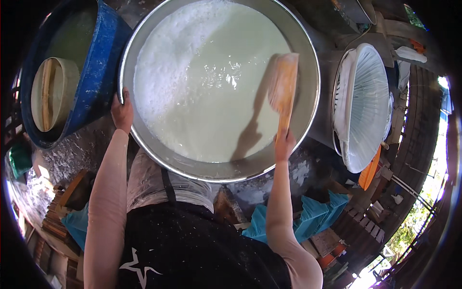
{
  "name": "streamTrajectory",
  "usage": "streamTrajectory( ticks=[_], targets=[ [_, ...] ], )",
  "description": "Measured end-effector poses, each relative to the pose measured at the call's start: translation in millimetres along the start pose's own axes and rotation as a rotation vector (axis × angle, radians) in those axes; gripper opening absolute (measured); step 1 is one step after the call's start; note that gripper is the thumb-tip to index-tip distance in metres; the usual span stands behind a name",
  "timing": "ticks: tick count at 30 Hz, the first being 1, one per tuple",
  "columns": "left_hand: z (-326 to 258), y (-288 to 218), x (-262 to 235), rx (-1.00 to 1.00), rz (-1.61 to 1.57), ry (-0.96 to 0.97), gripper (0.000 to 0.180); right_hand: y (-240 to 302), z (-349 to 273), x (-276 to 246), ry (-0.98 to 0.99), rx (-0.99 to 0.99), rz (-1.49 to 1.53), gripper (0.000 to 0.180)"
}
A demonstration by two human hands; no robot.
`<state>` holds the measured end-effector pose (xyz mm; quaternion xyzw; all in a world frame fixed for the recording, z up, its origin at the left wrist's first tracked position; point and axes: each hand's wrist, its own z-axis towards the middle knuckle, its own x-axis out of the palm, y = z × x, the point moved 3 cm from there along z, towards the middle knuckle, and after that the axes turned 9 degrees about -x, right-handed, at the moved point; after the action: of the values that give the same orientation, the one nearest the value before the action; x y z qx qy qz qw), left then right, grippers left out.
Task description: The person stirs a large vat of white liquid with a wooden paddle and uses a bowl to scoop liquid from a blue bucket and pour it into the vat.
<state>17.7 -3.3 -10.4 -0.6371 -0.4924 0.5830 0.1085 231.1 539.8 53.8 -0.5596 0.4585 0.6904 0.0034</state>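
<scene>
Milky white liquid (211, 101) is filling the big steel basin (144, 144) right in front of me, foam gathering on its far left side. I am gripping a wooden paddle (284, 89) in my right hand (284, 144), fingers wrapped around the handle at the basin's near right rim, the blade reaching out over the liquid, likely for stirring. My left hand (122, 113) is clasping the left rim, seemingly steadying the basin. Left of it a blue tub (98, 77) is holding a round sieve (53, 94); on the right a white cloth-lined bowl (365, 103) is standing.
</scene>
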Motion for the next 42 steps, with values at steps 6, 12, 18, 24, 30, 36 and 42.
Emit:
streamTrajectory(
  ticks=[6, 12, 18, 24, 30, 36, 42],
  targets=[
    [3, -3, 5, 0.001, 0.005, 0.012, 0.049, 13, 86, 102, -0.055, 0.013, 0.043, 0.043],
    [-4, -15, 9, 0.004, 0.014, -0.016, 0.058, 32, 39, 168, 0.065, -0.201, -0.09, 0.051],
    [-3, -18, 12, -0.125, 0.089, 0.052, 0.077, 63, -53, 192, 0.17, -0.334, -0.148, 0.05],
    [-15, 7, -27, -0.065, 0.059, 0.435, 0.102, 93, -130, 164, 0.324, -0.54, -0.412, 0.033],
    [-85, 67, -83, -0.232, -0.453, 0.305, 0.102, 126, -162, 102, 0.46, -0.808, -0.465, 0.02],
    [-161, 133, -81, -0.402, -0.877, 0.468, 0.048, 206, -193, 28, 0.545, -1.089, -0.651, 0.02],
    [-250, 65, -165, -0.185, -0.593, 1.367, 0.058, 324, -240, -86, 0.434, -1.1, -0.753, 0.019]
  ],
)
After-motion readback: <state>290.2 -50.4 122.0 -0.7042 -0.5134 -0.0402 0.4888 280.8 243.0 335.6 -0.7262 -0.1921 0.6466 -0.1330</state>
